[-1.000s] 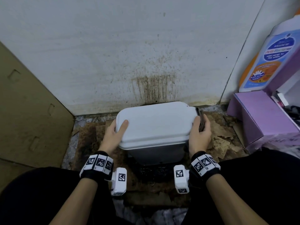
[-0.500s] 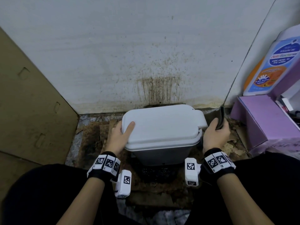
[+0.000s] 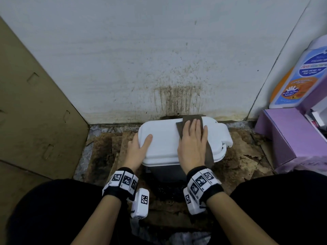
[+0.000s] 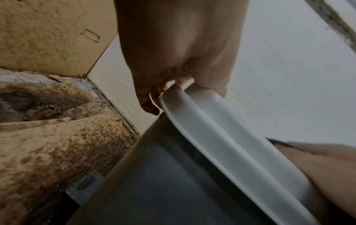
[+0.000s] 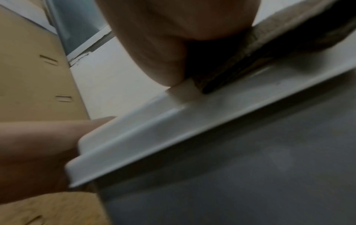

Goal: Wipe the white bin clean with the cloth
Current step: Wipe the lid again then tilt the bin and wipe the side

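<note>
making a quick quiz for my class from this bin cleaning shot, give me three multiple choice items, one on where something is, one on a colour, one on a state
1. Where does the cloth lie?
A. on the right part of the bin's lid
B. on the floor left of the bin
C. on the purple box

2. What colour is the cloth?
A. bright yellow
B. dark brown
C. white

3. What is the left hand doing?
A. hanging free in the air
B. holding a bottle
C. gripping the lid's left edge, thumb on top

Answers:
1. A, the head view shows the right hand pressing it flat on the right part of the white bin lid.
2. B, it reads dark brown against the white lid.
3. C, the left wrist view shows fingers curled under the rim.
</note>
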